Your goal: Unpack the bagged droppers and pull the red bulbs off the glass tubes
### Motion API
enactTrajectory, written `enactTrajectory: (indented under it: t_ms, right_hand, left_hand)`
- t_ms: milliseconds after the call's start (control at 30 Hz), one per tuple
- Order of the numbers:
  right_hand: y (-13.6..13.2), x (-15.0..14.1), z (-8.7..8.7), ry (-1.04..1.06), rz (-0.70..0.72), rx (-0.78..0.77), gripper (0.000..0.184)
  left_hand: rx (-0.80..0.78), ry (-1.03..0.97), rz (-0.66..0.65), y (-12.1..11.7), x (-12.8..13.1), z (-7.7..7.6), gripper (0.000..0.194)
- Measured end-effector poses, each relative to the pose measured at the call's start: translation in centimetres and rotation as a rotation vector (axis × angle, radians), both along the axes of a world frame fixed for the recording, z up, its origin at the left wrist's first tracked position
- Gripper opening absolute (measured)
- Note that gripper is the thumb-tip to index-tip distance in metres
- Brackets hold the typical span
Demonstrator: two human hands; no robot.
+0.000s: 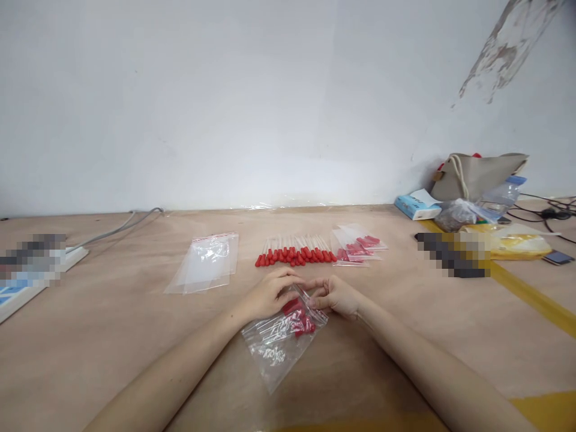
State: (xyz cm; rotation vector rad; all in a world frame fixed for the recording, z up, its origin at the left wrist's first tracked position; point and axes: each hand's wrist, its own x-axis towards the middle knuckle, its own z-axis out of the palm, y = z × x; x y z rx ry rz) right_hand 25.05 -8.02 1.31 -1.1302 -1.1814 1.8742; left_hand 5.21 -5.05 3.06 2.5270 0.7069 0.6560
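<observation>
Between my hands is a clear zip bag (274, 351) with several red-tipped pieces (302, 324) inside. My left hand (276, 294) is closed on the bag's upper edge, its thumb near the red pieces. Fingers and thumb of my right hand (330, 296) pinch the same bag at its zip end. Just beyond my hands lies a row of red-tipped droppers (294, 255), their pale stems pointing to the wall. To the right of that row, several filled zip bags (360, 245) overlap. A fan of flat, unfilled zip bags (204, 264) rests on the left.
A power strip (45, 279) with a grey cable stands at the far left. At the right back are a tissue pack (416, 205), a grey bag (481, 174), a yellow package (517, 245) and a phone (558, 258). Yellow tape (531, 294) crosses the table; a wall (202, 108) closes off the back.
</observation>
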Motion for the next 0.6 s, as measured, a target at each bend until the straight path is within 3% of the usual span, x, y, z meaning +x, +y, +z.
enactTrajectory:
  t_ms: [400, 600]
  right_hand:
    - [-0.21, -0.99, 0.37, -0.026, -0.001, 0.061, 0.055]
    - [-0.25, -0.89, 0.11, -0.11, -0.028, 0.072, 0.053]
  left_hand:
    - [0.133, -0.065, -0.16, 0.39, 0.01, -0.43, 0.022]
    - [0.306, -0.087, -0.255, 0.53, 0.22, -0.56, 0.022]
